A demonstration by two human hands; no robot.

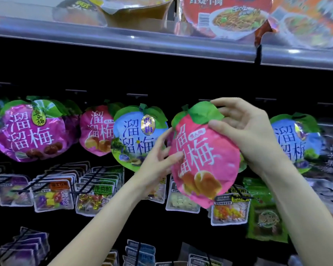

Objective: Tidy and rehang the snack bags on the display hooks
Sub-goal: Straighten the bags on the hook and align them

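Bag in hand: the pink bag [204,156] is off its hook, held in front of the display between both hands and tilted slightly.
Right hand [244,131]: fingers curl round the bag's green leaf top, thumb pressed on the front just below the leaf, so the grip is closed on the upper right corner.
Left hand [161,156]: fingers lie fairly straight against the bag's left edge, steadying it rather than clasping it.
Done so far: to the left of the grip, a purple bag [33,131], a second pink bag [96,131] and a blue bag [136,137] hang in a row; to the right of the grip another blue bag [294,139] hangs.
Left to do: the held bag is not yet on a hook. The gap behind the grip, between the two blue bags, looks like its place.
Hook: a dark hook bar [206,100] shows just above the right fingertips; whether the bag's hang hole is lined up with it cannot be told, as the fingers cover the top.
Below the grip: rows of small flat packets [52,191] hang on lower hooks.
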